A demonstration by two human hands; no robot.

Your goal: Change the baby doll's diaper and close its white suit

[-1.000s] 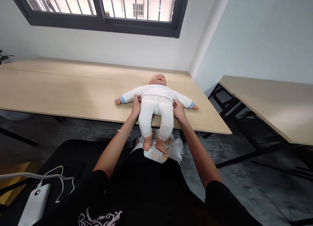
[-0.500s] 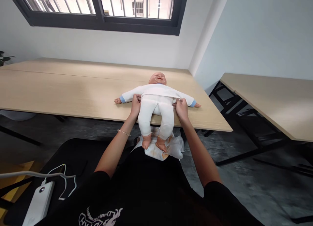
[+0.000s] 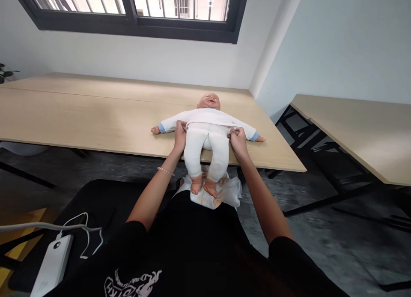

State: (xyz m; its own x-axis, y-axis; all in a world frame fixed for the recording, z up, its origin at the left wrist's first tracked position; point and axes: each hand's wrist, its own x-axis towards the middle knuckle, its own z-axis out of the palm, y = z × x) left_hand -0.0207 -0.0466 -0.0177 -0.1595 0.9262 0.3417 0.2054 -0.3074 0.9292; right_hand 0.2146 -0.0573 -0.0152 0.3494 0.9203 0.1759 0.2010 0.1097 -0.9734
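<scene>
A baby doll (image 3: 208, 102) lies on its back on the wooden table, arms spread wide. It wears a white shirt (image 3: 210, 116) with blue cuffs and white pants (image 3: 195, 149). Its legs hang over the front edge, bare feet pointing at me. At the doll's waist, my left hand (image 3: 180, 136) is closed on the white clothing on one side. My right hand (image 3: 238, 141) pinches it on the opposite side. Whether the fingers hold the shirt hem or the waistband, I cannot tell. Below the feet sits a white printed diaper (image 3: 205, 200) with crumpled translucent plastic (image 3: 233, 192).
The long table (image 3: 96, 117) runs left along the wall under a barred window. Another table (image 3: 356, 134) stands at the right across a gap. On a black chair (image 3: 109, 194) at the left lie a white power bank (image 3: 53, 265) and its cable.
The view has shifted slightly. Both hands stay at the doll's waist, and the doll's legs sit a little closer together.
</scene>
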